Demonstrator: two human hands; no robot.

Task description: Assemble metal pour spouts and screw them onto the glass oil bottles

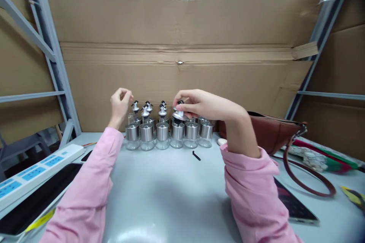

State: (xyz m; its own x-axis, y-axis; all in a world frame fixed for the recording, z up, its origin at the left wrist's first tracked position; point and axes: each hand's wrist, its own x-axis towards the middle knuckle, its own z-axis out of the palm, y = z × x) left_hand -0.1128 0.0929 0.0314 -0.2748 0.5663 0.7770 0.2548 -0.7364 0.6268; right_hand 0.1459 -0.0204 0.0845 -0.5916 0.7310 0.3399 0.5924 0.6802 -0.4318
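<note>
Reaching toward the middle of the frame, the right hand (196,105) curls its fingers down over a silver spout cap (179,115) and pinches it from above, right on top of one glass bottle (177,134) in the front row. That top-down grip suits the part, since the cap sits on the bottle's neck and its spout rises straight up. The left hand (119,103) hovers at the left end of the cluster of bottles (162,131), loosely closed with fingertips drawn together; whether it pinches anything small cannot be told, and it appears apart from the nearest bottle.

The bottles stand upright in tight rows against the cardboard sheet (182,45), long axes vertical. Those at centre left carry black-tipped spouts pointing up, while those at centre right look uncapped. A small black piece (196,155) lies loose on the grey worktop (171,197) just in front. A brown bag (270,133) rests at the right, and a power strip (34,174) at the lower left.
</note>
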